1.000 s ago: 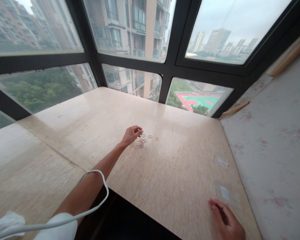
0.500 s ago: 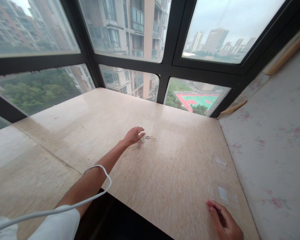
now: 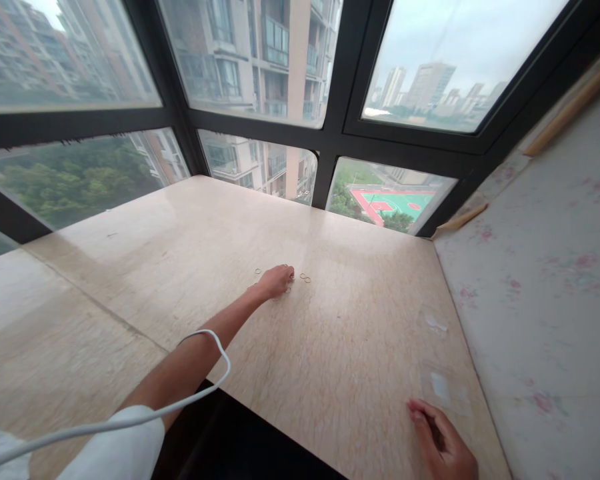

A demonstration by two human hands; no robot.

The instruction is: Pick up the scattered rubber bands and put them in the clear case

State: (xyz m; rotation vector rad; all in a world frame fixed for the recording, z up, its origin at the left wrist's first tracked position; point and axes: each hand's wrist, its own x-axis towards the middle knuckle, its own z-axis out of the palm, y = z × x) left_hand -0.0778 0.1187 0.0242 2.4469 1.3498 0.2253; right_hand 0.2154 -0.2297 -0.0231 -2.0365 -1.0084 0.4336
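Far out on the stone-patterned surface (image 3: 325, 347), my left hand (image 3: 279, 281) lies low with its fingers curled over a group of thin rings. The hand covers most of them, and what sits inside its fingers is hidden. Two touching thin rings (image 3: 305, 278) lie just right of the fingertips. A single ring (image 3: 258, 271) rests to the left, apart from the hand. At the lower right, my right hand (image 3: 444, 440) is loosely closed, thumb against the fingertips, with nothing visible in it. It is nearest to a clear plastic bag (image 3: 440, 387) with a white patch.
Another small clear bag (image 3: 435, 323) lies farther back on the right. A white cable (image 3: 145, 419) loops across my left forearm. Dark window frames (image 3: 260, 127) bound the far side, and a floral-papered wall (image 3: 540, 320) bounds the right. A dark gap (image 3: 230, 433) opens below the front edge.
My left hand has come down onto the rings and its spread fingers have curled in. A ring on the left is newly visible. My right hand keeps its pose.
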